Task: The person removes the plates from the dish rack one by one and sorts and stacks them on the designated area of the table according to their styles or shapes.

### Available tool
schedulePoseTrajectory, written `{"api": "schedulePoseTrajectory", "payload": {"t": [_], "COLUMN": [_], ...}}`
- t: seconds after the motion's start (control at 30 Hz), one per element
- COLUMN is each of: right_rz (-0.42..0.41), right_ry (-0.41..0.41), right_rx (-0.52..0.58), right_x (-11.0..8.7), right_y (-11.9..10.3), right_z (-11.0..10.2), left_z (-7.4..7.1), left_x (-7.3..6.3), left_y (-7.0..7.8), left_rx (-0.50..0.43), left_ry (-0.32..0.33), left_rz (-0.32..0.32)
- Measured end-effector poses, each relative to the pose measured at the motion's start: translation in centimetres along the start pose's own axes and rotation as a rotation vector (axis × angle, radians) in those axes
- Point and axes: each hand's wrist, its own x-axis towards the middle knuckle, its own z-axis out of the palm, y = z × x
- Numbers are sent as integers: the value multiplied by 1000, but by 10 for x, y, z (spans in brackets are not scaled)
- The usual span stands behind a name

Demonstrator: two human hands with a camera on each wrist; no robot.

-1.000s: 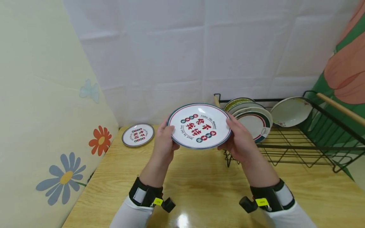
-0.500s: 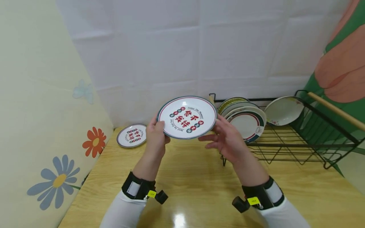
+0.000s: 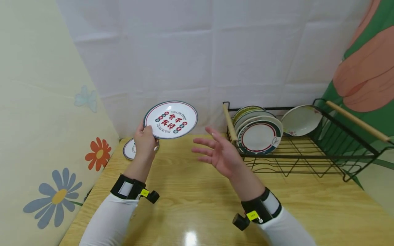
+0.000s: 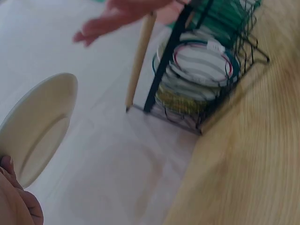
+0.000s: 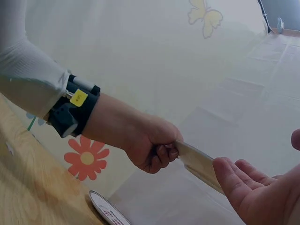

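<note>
My left hand [image 3: 145, 142] pinches the near left rim of a white plate [image 3: 171, 119] with a dark rim and red Chinese characters, thumb on top and fingers below. The plate is held above the table, and its plain underside shows in the left wrist view. A matching plate [image 3: 129, 150] lies on the table at the far left, partly hidden behind my left hand. My right hand [image 3: 224, 154] is in the air to the right of the held plate, fingers spread and holding nothing, in front of the rack's left end.
A black wire dish rack [image 3: 295, 157] with wooden handles stands at the right. Several plates [image 3: 260, 136] lean at its left end, and a floral bowl [image 3: 301, 120] leans farther right. White cloth [image 3: 160, 61] hangs behind the wooden table [image 3: 184, 191].
Both hands held the plate a second ago. The right hand has let go and spread its fingers, while the left hand has carried the plate leftward, over toward the plate on the table.
</note>
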Motion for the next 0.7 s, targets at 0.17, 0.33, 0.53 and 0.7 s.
{"api": "schedulePoseTrajectory", "payload": {"t": [0.17,0.33,0.53,0.7], "right_rz": [59,123,179,237], "right_ry": [8,62,68,75], "right_rx": [57,53,65,85], "right_x": [11,28,50,59], "right_y": [16,36,67,91], "right_z": [8,16,24,27], "left_z": [-23,-45,-72,-89], "left_x": [23,43,61,71], "left_y": [-16,-33,-54,-71], "left_rx": [37,121,142,182], "left_ry": [84,180,303,394], "left_rz": [0,-56,-101,-157]}}
